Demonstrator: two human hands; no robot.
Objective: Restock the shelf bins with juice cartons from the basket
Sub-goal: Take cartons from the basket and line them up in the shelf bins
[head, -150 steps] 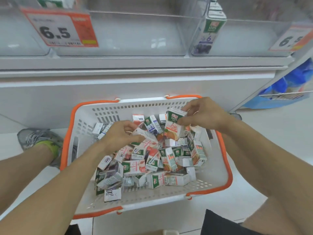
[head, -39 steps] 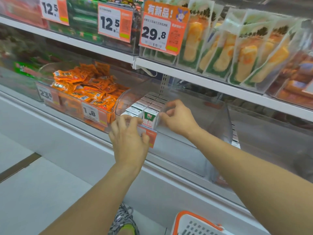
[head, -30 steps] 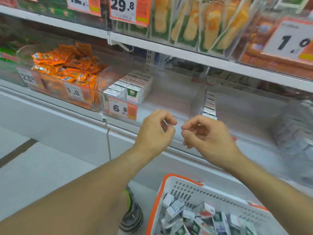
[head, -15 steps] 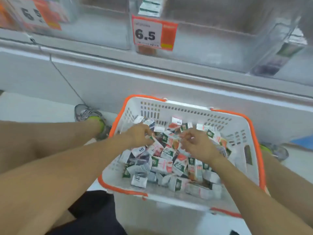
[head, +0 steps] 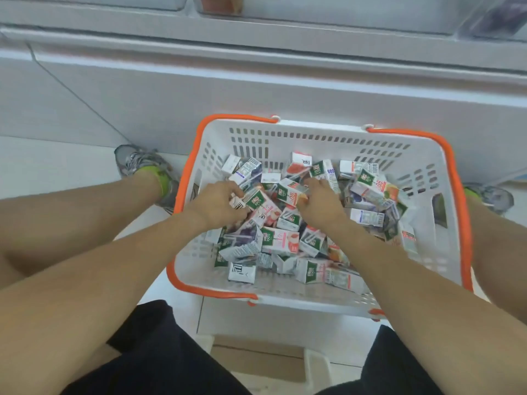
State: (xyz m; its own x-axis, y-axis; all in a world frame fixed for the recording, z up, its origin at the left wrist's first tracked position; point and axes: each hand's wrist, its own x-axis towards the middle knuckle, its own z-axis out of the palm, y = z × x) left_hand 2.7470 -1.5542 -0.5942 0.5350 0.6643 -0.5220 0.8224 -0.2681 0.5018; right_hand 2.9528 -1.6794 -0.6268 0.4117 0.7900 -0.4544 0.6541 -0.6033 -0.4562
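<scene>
Both hands are now returning from the shelf bin down into the basket [head: 427, 178]: the left hand [head: 219, 205] and right hand [head: 320, 205] are each grasping a juice carton [head: 258, 202], starting another restocking round.

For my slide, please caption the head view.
Both hands sort small juice cartons in a white, orange-rimmed plastic basket.
</scene>
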